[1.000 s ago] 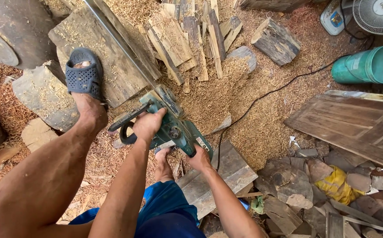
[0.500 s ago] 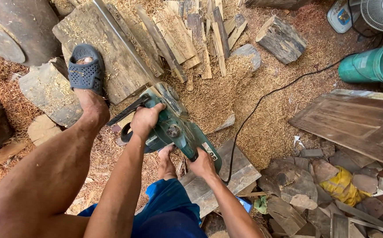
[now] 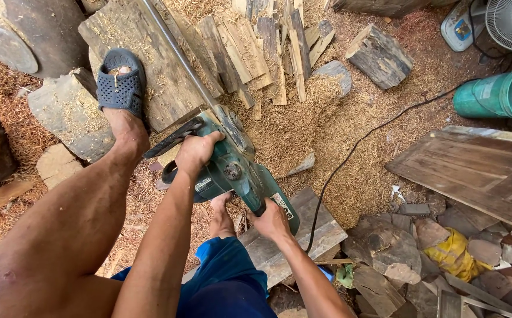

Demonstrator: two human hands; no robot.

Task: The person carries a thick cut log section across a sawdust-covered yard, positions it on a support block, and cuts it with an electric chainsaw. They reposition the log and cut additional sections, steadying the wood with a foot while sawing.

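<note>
Head view: left hand (image 3: 196, 152) and right hand (image 3: 272, 221) both clenched around green electric chainsaw (image 3: 235, 171), teal bucket (image 3: 494, 94) on its side, contents unseen.

Bare arms, blue shorts (image 3: 226, 282), dark blue perforated clog (image 3: 120, 82)

Passage: open sawdust floor (image 3: 350, 153) right of chainsaw (image 3: 238, 171), crossed by black cord (image 3: 362, 141); blocked left by leg (image 3: 85, 218) and logs (image 3: 62, 112), ahead by split planks (image 3: 262, 47), right by door panel (image 3: 479, 171).
</note>
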